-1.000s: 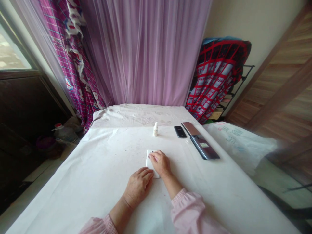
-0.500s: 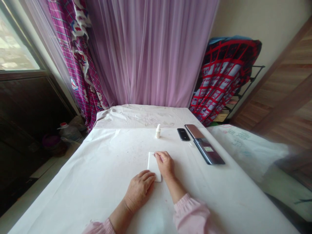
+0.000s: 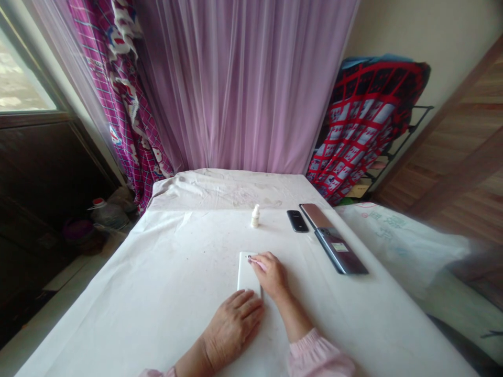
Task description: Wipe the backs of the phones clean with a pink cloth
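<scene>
With directions centred on the white phone, back face up on the table, lens end toward 12 o'clock.

Left hand: palm down, fingers extended toward 1 o'clock across the phone's lower end; forearm entering from 7 o'clock. Thumb hidden; cannot tell whether grasping the phone's edge or only pressing on it.

Right hand: at the phone's 3 o'clock side, wrist low, fingers curled toward 10 o'clock; grip closed in a pinch on a slim pinkish item, too small to identify, with the fingertips beside the lens. Forearm in from 5 o'clock, with a gathered pink sleeve.

On the table, covered in creased white sheeting: at 12 o'clock, a small white bottle, upright; at 1 o'clock, a small black phone; at 2 o'clock, a bronze phone and a dark stickered phone, end to end.

Beyond the table: at 12 o'clock, a purple curtain; at 11, a patterned magenta curtain; at 1, a red checked cloth; at 2, wooden panelling.
</scene>
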{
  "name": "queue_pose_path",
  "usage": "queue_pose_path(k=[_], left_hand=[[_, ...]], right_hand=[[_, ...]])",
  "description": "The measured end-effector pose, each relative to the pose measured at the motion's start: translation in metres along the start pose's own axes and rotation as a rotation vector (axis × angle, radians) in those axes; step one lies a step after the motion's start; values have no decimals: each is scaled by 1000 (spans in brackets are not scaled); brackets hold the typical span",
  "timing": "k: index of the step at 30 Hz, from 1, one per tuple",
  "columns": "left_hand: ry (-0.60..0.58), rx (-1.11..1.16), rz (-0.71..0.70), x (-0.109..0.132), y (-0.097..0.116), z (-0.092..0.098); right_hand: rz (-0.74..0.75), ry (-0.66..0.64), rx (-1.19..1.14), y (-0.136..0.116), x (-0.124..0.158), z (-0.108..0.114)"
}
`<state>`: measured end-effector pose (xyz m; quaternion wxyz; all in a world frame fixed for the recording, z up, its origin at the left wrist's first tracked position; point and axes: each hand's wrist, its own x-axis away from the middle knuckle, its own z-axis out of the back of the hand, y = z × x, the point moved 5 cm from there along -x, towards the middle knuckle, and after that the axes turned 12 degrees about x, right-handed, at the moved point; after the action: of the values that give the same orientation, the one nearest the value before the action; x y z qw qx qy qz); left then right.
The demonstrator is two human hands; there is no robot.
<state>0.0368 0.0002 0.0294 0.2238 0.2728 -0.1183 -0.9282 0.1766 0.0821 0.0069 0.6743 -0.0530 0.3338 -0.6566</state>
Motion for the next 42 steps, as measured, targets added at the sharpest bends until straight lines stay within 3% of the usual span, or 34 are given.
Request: queue_pose_path(k=[4, 10, 21, 28, 36, 42], left_hand=[[-133, 39, -5, -4, -2, -5], [-239, 56, -48, -9, -5, -7], [-79, -55, -103, -8, -18, -9], [-17, -6, -81, -19, -17, -14], [56, -34, -90, -15, -22, -21], [263, -130, -146, -11, -31, -29]], right_hand=[[-28, 52, -32, 11, -3, 2], [94, 17, 12, 2, -5, 0], [170, -22, 12, 1, -4, 3], [235, -133, -32, 5, 0, 7], [220, -49, 42, 5, -3, 3], [232, -54, 43, 3, -5, 3]])
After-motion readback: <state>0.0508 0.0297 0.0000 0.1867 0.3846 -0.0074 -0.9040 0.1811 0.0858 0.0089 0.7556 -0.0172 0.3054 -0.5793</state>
